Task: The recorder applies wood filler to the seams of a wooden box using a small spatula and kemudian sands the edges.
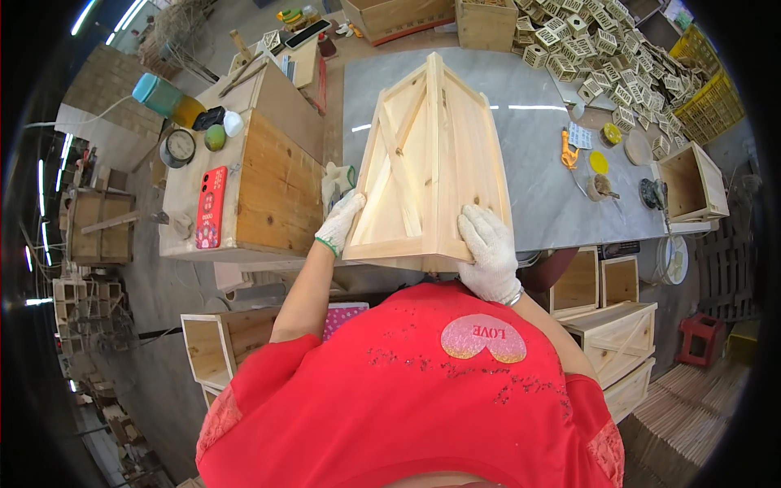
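Table [533, 207]: grey and smooth-topped, in front of the person.
Bench [281, 187]: wooden, with a plain wood side, left of the table.
Crate [435, 163]: pale wood, directly before the person between both hands, its far part above the table; one long edge faces up, with crossed braces on the left panel and plain planks on the right. Whether it touches the tabletop, I cannot tell.
Heap [602, 61]: many small slatted boxes, piled at the far right.
Stack [614, 350]: similar wooden crates, low at the right.
Basket [712, 106]: yellow plastic, just beside the heap.
Stool [701, 337]: red, on the floor at the right.
Right hand [490, 252]: white-gloved, lying over the right panel near the close end, fingers slightly bent and pressed to the wood; the underside of its hold is hidden.
Left hand [342, 220]: white-gloved, closed around the left edge near the close end.
Phone [211, 207]: red, on the bench.
Tool [569, 150]: orange, on the table, right of the crate.
Lid [598, 163]: yellow, round, near the tool.
Fruit [215, 137]: green, on the bench beyond the phone.
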`<state>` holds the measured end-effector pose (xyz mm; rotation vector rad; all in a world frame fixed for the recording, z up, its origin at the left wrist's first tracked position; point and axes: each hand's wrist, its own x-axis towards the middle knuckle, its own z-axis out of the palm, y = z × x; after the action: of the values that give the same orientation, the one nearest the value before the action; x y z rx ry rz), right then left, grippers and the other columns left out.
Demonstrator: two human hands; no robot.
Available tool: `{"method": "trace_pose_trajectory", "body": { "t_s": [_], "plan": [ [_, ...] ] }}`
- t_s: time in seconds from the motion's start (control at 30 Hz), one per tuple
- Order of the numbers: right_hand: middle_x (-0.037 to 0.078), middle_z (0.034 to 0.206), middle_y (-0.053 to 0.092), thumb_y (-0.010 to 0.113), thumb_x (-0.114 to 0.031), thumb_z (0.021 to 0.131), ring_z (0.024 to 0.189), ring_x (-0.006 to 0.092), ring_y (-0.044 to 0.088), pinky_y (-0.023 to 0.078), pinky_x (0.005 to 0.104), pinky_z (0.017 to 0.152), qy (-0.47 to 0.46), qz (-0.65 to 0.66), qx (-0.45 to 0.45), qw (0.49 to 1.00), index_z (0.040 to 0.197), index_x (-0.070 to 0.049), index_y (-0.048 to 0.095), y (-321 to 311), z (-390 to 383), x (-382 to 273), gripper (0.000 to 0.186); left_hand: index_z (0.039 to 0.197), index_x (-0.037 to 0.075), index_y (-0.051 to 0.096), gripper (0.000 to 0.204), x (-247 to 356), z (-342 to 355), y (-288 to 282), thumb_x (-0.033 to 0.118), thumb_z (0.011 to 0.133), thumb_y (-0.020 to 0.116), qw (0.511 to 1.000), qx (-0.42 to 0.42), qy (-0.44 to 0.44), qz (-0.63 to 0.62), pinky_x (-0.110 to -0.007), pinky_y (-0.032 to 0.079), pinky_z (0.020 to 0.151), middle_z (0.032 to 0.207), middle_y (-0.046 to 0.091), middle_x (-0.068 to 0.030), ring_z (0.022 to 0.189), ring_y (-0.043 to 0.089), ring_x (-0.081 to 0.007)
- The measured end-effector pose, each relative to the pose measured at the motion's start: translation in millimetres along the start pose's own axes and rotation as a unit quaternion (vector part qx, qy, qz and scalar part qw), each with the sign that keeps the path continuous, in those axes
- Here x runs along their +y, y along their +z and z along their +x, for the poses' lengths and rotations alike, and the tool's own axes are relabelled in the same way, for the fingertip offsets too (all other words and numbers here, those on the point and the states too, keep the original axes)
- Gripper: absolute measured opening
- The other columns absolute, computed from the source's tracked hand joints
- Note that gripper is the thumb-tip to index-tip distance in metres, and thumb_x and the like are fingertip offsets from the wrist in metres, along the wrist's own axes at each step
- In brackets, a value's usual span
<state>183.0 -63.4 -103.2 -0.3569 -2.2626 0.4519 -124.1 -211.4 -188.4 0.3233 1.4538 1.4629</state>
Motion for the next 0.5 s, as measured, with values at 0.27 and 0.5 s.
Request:
{"method": "trace_pose_trajectory", "body": {
  "t_s": [0.27,0.5],
  "plan": [
    [0.02,0.14,0.058,0.08,-0.012,0.062,0.133,0.0388,0.053,0.041,0.0508,0.114,-0.029,0.035,-0.119,0.992,0.129,0.001,0.062,14.1,20.7,-15.3,0.07,0.142,0.002,0.056,0.049,12.8,12.4,-26.6,0.034,0.106,0.052,0.988,0.034,-0.023,0.151,-0.032,0.045,0.104,0.134,0.064,-0.0105,0.119,0.059,-0.0194],
    [0.021,0.146,0.052,0.081,-0.011,0.063,0.137,0.0408,0.047,0.037,0.051,0.117,-0.026,0.086,-0.154,0.984,0.136,0.0,0.057,28.2,23.0,-21.3,0.078,0.139,0.0,0.059,0.047,4.2,18.9,-39.1,0.032,0.106,0.05,0.947,0.097,-0.002,0.306,-0.03,0.046,0.099,0.13,0.067,-0.0085,0.113,0.06,-0.0153]
  ]
}}
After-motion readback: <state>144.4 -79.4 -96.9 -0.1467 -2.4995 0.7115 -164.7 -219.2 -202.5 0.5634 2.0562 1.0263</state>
